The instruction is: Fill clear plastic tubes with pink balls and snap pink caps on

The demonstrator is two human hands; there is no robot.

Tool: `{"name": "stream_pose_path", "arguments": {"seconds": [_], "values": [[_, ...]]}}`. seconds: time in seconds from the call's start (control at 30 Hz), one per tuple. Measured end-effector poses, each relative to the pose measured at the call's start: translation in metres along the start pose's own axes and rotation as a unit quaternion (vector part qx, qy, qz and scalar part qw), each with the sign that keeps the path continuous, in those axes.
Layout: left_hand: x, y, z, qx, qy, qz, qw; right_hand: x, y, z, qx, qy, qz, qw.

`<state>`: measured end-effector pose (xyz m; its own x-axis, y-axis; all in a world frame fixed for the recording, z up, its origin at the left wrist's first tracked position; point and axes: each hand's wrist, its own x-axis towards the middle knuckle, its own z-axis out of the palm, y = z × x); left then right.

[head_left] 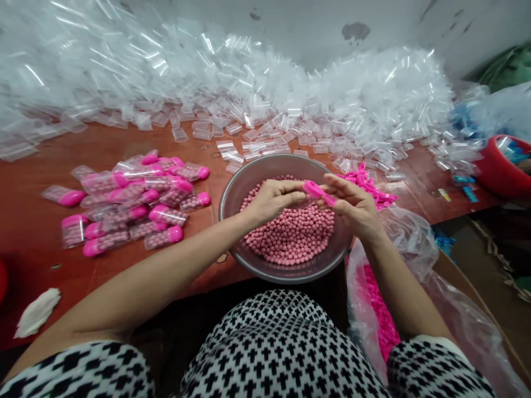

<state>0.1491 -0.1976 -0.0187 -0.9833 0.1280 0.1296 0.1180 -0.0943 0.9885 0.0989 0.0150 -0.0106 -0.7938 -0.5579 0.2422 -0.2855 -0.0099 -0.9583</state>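
Fingertips (pixel 299 194) of my left hand (pixel 269 200) and right hand (pixel 352 209) are pinching together on a pink cap (pixel 316 190), which is hanging above the bowl. I am watching a heap of clear tubes (pixel 249 83) lying along the table (pixel 50 182), then the metal bowl (pixel 230 194), filled tubes (pixel 136 205) and pink beads (pixel 294 237). I am judging the pinch shallow: a slip would be dropping the cap among the beads.
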Motion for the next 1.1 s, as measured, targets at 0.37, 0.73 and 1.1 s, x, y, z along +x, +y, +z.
{"name": "stream_pose_path", "arguments": {"seconds": [0.37, 0.73, 1.1], "values": [[0.001, 0.001, 0.0, -0.128, 0.023, -0.098, 0.987, 0.013, -0.01, 0.001, 0.166, 0.055, 0.146, 0.974], [-0.001, -0.003, 0.001, 0.018, -0.016, 0.053, 0.998, 0.03, -0.022, 0.021, 0.246, -0.071, 0.334, 0.907], [-0.002, -0.006, -0.002, 0.113, 0.041, 0.092, 0.988, 0.039, -0.009, 0.034, 0.27, -0.007, 0.314, 0.91]]}}
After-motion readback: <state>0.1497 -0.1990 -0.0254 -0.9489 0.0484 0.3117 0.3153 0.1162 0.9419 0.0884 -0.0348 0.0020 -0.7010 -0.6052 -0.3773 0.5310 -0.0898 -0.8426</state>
